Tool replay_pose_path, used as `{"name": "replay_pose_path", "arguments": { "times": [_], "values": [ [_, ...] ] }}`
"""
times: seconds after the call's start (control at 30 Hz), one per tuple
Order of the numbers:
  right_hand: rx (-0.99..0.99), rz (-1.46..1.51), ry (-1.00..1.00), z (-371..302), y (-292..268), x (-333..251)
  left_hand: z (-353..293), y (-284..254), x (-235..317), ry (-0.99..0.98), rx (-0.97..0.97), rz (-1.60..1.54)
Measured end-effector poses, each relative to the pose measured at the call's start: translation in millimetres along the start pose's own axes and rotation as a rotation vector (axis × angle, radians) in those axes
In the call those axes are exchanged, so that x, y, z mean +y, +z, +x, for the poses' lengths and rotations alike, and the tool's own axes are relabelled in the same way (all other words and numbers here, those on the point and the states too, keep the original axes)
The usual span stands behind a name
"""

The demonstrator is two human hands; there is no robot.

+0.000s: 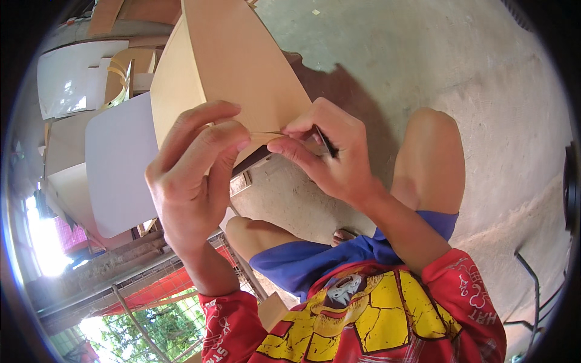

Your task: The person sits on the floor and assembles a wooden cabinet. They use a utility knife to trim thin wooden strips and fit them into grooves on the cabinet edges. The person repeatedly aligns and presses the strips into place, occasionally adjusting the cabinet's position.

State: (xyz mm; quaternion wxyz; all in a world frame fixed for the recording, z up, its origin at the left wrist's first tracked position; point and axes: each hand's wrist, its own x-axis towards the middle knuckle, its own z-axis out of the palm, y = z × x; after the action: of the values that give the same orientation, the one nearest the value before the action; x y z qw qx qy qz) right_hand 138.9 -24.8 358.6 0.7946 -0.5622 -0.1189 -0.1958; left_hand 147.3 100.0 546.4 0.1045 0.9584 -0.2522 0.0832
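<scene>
A pale tan wooden panel piece [248, 66] with a narrow side face stands in front of me. At its near edge, a thin tan strip [265, 134] stretches between my two hands. My left hand [193, 160] has its fingers bent and pinches the strip's left end by the near corner. With thumb and forefinger, my right hand [336, 151] grips the other end. A thin dark flat tool [327, 143], perhaps a blade, is tucked in the right hand's fingers; most of it is hidden.
Several boards lean at the left, among them a grey rounded panel [118, 166] and a white glossy sheet [78, 78]. A wire mesh [136, 290] runs along the lower left. Concrete floor [496, 133] spreads to the right, with a black metal frame [535, 296] at its edge.
</scene>
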Motion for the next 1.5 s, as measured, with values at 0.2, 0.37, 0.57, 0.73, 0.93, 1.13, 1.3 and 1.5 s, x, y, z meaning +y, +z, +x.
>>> {"name": "replay_pose_path", "arguments": {
  "times": [0.2,0.37,0.57,0.73,0.93,1.13,1.3,1.5],
  "values": [
    [0.033,-0.098,0.124,-22,-14,23,0,6,-5,0.050,0.009,0.046],
    [0.020,-0.236,0.225,-45,-27,40,-7,6,-1,0.049,-0.033,0.153],
    [0.030,-0.115,0.545,-65,-33,48,-8,10,-4,0.106,-0.014,0.178],
    [0.031,0.026,0.613,-68,-32,51,-11,11,-8,0.112,-0.002,0.151],
    [0.055,-0.021,0.591,-67,-30,48,-12,11,-7,0.089,0.025,0.137],
    [0.050,0.072,0.592,-66,-28,52,-13,15,-3,0.074,0.060,0.112],
    [0.037,0.098,0.570,-63,-27,56,-13,13,-4,0.077,0.046,0.122],
    [0.005,0.057,0.564,-60,-33,57,-12,14,-3,0.087,0.046,0.107]
  ]
}}
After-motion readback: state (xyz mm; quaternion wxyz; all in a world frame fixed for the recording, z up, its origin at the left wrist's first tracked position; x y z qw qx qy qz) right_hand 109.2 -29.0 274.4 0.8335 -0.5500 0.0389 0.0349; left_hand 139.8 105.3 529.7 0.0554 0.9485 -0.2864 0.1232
